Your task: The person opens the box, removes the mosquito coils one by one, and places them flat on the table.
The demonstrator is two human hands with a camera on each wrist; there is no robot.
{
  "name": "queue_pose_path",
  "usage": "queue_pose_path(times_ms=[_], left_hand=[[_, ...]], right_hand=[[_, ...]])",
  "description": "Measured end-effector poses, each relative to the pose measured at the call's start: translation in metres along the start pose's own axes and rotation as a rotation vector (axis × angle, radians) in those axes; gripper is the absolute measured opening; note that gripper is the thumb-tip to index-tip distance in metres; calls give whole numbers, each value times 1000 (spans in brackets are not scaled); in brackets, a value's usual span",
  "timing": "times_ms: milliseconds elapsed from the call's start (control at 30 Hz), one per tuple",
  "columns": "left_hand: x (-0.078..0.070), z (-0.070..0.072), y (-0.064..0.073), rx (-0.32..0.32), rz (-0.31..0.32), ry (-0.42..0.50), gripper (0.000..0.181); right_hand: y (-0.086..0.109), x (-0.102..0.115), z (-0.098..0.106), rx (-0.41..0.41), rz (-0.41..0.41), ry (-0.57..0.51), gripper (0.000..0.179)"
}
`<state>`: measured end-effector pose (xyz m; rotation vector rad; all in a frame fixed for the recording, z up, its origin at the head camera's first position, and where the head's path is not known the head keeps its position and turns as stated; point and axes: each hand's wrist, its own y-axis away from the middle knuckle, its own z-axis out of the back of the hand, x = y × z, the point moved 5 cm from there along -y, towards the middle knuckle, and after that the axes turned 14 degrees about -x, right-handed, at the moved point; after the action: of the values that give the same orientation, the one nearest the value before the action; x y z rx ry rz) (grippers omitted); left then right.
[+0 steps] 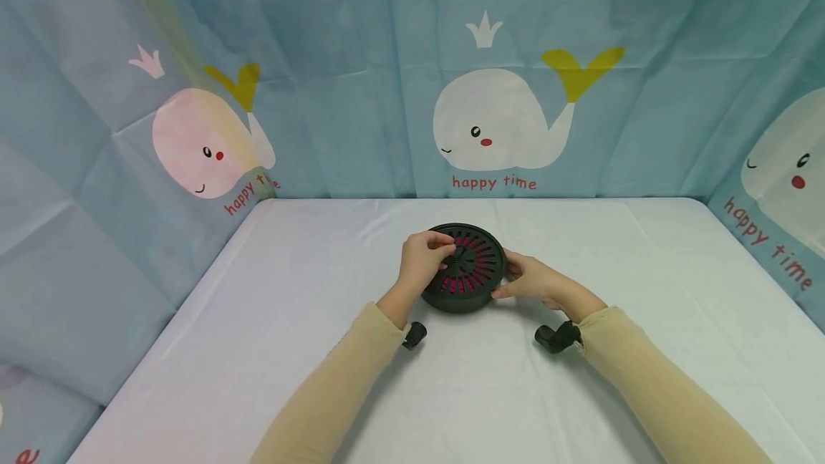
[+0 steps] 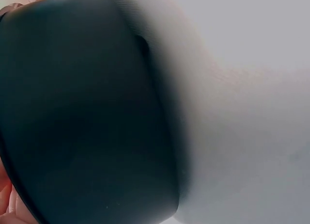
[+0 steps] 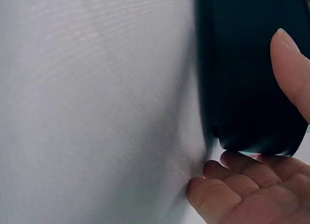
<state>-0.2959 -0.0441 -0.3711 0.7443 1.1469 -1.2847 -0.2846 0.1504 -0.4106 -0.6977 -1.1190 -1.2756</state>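
Note:
A round black mosquito coil holder (image 1: 460, 302) with a slotted lid (image 1: 488, 263) stands on the white cloth, and pink shows through the slots. Over the lid, my left hand (image 1: 422, 258) has its thumb and fingertips brought together at the raised centre. My right hand (image 1: 530, 279) grips the right side of the holder. In the right wrist view, the thumb (image 3: 290, 64) lies along the dark side wall and the other fingers (image 3: 242, 183) curl at its far end. The left wrist view is mostly filled by the holder's dark wall (image 2: 87, 107).
White cloth (image 1: 271, 321) covers the table. Blue fabric walls (image 1: 361, 92) printed with whales rise behind it and at both sides. A black wrist mount (image 1: 558, 337) sits under my right forearm, and another black mount (image 1: 415, 335) under my left.

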Motion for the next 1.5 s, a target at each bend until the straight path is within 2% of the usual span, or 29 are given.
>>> queue_pose_path(times_ms=[767, 1500], left_hand=[[-2, -1, 4, -33, 33, -3, 8], [-9, 2, 8, -71, 12, 5, 6]], right_hand=[[3, -1, -1, 21, 0, -4, 102], [2, -1, 0, 16, 17, 3, 103]])
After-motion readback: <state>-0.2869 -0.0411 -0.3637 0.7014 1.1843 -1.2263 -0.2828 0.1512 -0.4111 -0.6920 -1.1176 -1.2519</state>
